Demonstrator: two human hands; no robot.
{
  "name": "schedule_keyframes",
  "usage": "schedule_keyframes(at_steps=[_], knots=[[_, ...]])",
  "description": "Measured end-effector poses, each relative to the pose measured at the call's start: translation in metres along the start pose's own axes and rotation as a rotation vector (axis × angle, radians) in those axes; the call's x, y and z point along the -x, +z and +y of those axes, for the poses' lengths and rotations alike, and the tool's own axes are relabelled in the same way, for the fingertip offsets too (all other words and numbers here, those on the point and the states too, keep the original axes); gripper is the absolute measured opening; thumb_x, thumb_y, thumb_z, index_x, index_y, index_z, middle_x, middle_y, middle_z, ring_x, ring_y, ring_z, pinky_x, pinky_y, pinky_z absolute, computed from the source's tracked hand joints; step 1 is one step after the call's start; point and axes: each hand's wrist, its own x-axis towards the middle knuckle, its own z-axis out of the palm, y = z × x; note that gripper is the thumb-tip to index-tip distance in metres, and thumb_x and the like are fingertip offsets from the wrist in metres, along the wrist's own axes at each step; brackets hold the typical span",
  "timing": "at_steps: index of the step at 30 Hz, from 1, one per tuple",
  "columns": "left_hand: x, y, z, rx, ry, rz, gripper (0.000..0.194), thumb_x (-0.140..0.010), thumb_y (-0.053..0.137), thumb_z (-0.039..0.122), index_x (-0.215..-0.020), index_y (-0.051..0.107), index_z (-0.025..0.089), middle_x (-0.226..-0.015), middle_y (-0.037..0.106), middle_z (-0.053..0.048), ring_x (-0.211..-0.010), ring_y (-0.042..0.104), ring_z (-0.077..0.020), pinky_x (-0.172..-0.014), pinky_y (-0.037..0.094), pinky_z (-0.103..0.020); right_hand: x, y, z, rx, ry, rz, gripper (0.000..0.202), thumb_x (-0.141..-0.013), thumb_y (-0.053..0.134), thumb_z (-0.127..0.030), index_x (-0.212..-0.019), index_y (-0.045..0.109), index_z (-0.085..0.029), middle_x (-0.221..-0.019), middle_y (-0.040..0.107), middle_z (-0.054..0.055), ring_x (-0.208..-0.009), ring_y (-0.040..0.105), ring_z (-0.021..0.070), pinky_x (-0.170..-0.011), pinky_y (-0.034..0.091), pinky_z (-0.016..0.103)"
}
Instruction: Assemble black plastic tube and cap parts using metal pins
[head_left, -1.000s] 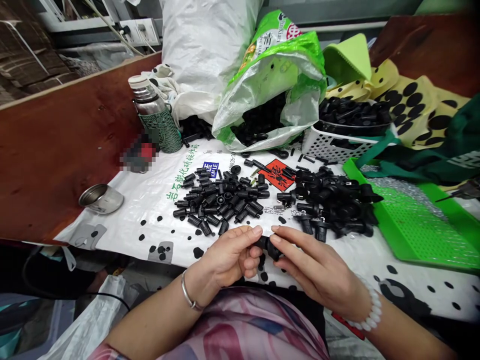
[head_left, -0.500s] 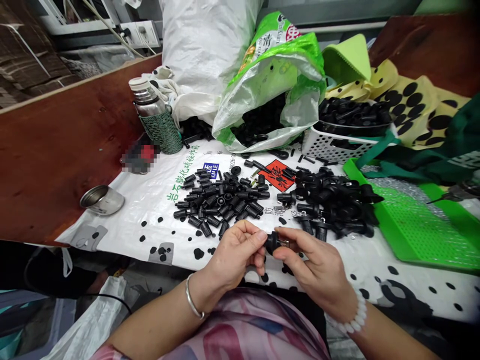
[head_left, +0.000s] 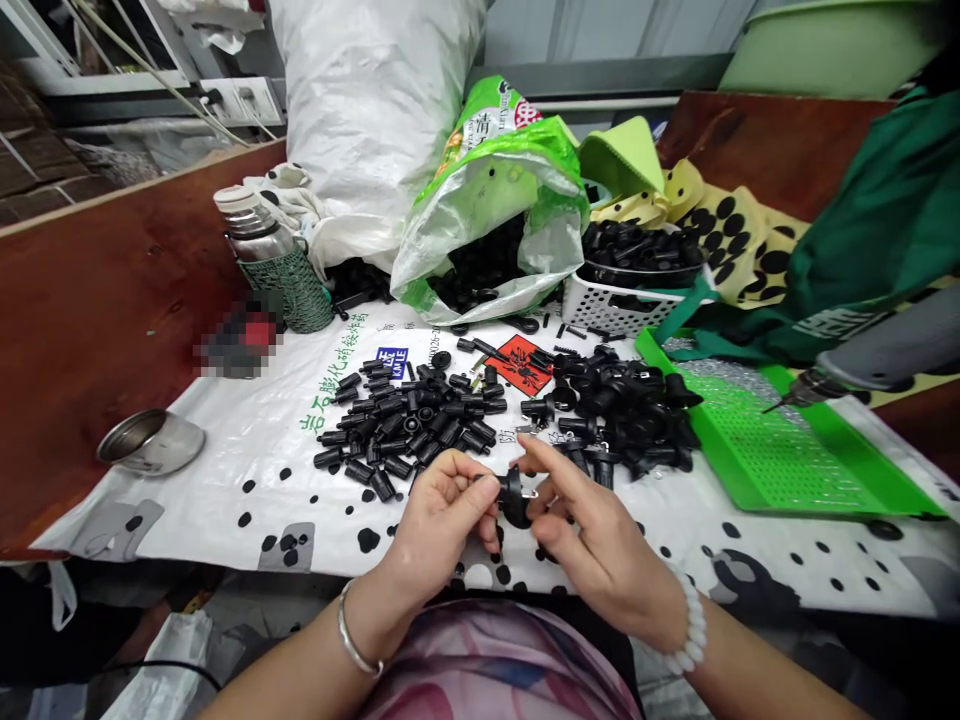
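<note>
My left hand pinches a black plastic fitting between thumb and fingers, above the near edge of the table. A short metal prong sticks out of the fitting towards the right. Close beside that prong is my right hand, its thumb and fingers apart; whether a fingertip touches the fitting is hard to make out. Beyond my left hand lies a pile of small black ribbed caps. Behind my right hand sits a heap of black flanged fittings, some showing metal tabs.
A green tray holding small shiny metal pieces is at the right, with a power screwdriver over it. A steel cup and a flask stand left. Behind are an open green-white bag and a white basket.
The view has shifted to the right, bringing the screwdriver into fuller sight. My right fingers have spread away from the fitting, while my left hand keeps hold of it.
</note>
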Motion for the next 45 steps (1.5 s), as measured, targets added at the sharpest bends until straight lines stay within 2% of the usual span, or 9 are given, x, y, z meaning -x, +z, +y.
schedule_keyframes(at_steps=[2,10,16,20,28,33,36,41,45], knots=[[0.0,0.0,-0.001,-0.029,0.007,-0.002,0.028,-0.076,0.066,0.039,-0.08,0.047,0.018,-0.053,0.052,0.006,-0.041,0.046,-0.0077,-0.044,0.043,-0.021,0.0,0.001,0.0,0.045,-0.067,0.052,0.047,-0.087,0.05,-0.043,-0.123,0.049,-0.012,-0.107,0.064,0.016,-0.078,0.065,0.0189,-0.065,0.055,0.03],[0.011,0.0,-0.008,-0.503,0.369,-0.01,0.013,-0.08,0.065,0.025,-0.086,0.056,0.018,-0.074,0.06,-0.001,-0.07,0.057,-0.0117,-0.067,0.045,-0.022,0.0,0.001,0.006,-0.408,0.453,-0.198,0.059,-0.093,0.026,-0.054,-0.061,0.056,-0.014,-0.042,0.052,-0.001,-0.033,0.048,0.0086,-0.039,0.039,0.02],[0.0,-0.001,-0.005,-0.044,0.01,-0.047,0.028,-0.079,0.063,0.04,-0.083,0.046,0.017,-0.054,0.052,0.006,-0.042,0.047,-0.0072,-0.044,0.043,-0.02,0.007,-0.008,0.01,0.205,-0.041,-0.026,0.052,-0.091,0.044,-0.042,-0.132,0.039,-0.011,-0.101,0.066,0.014,-0.071,0.064,0.0173,-0.061,0.052,0.028],[0.004,-0.001,-0.002,-0.087,0.015,-0.102,0.03,-0.079,0.063,0.041,-0.084,0.046,0.017,-0.053,0.051,0.006,-0.044,0.047,-0.0073,-0.046,0.044,-0.019,0.009,0.0,0.011,0.34,-0.284,0.049,0.033,-0.092,0.044,-0.029,-0.12,0.048,-0.012,-0.089,0.067,0.012,-0.074,0.065,0.0201,-0.063,0.051,0.029],[0.012,-0.011,-0.013,-0.486,0.342,-0.114,0.016,-0.089,0.051,0.033,-0.088,0.049,0.017,-0.068,0.049,0.003,-0.057,0.045,-0.0077,-0.053,0.038,-0.019,0.015,0.015,0.0,-0.513,0.421,-0.189,0.033,-0.09,0.042,-0.046,-0.08,0.051,-0.017,-0.055,0.046,-0.006,-0.039,0.039,0.0046,-0.037,0.031,0.017],[0.009,-0.009,-0.01,-0.685,0.456,-0.144,0.016,-0.093,0.042,0.027,-0.085,0.052,0.017,-0.069,0.051,0.001,-0.061,0.047,-0.0095,-0.059,0.04,-0.021,0.013,0.019,-0.003,-0.681,0.549,-0.256,0.045,-0.084,0.045,-0.057,-0.063,0.044,-0.017,-0.045,0.043,-0.007,-0.03,0.03,0.0021,-0.03,0.02,0.016],[0.007,-0.004,-0.003,-0.781,0.514,-0.217,0.018,-0.093,0.042,0.024,-0.107,0.052,0.018,-0.092,0.058,-0.005,-0.08,0.053,-0.0135,-0.073,0.044,-0.025,0.01,0.001,-0.003,-0.472,0.429,-0.168,0.035,-0.081,0.054,-0.05,-0.074,0.056,-0.016,-0.051,0.05,-0.005,-0.038,0.041,0.0054,-0.036,0.032,0.017],[0.004,-0.005,-0.003,-0.85,0.648,-0.107,0.041,-0.089,0.049,0.021,-0.129,0.039,0.02,-0.115,0.051,-0.01,-0.095,0.052,-0.0173,-0.082,0.044,-0.03,-0.003,-0.06,0.03,0.477,0.158,0.511,0.039,-0.079,0.058,-0.048,-0.1,0.061,-0.014,-0.074,0.065,0.005,-0.06,0.059,0.0165,-0.056,0.046,0.028],[0.002,-0.01,-0.006,-0.907,0.699,-0.037,0.031,-0.087,0.051,0.017,-0.118,0.049,0.017,-0.112,0.054,-0.011,-0.098,0.053,-0.0189,-0.087,0.044,-0.032,-0.013,-0.093,0.068,1.039,0.173,0.516,0.057,-0.085,0.039,-0.057,-0.109,0.059,-0.01,-0.105,0.066,0.018,-0.095,0.061,0.0328,-0.083,0.044,0.045]])
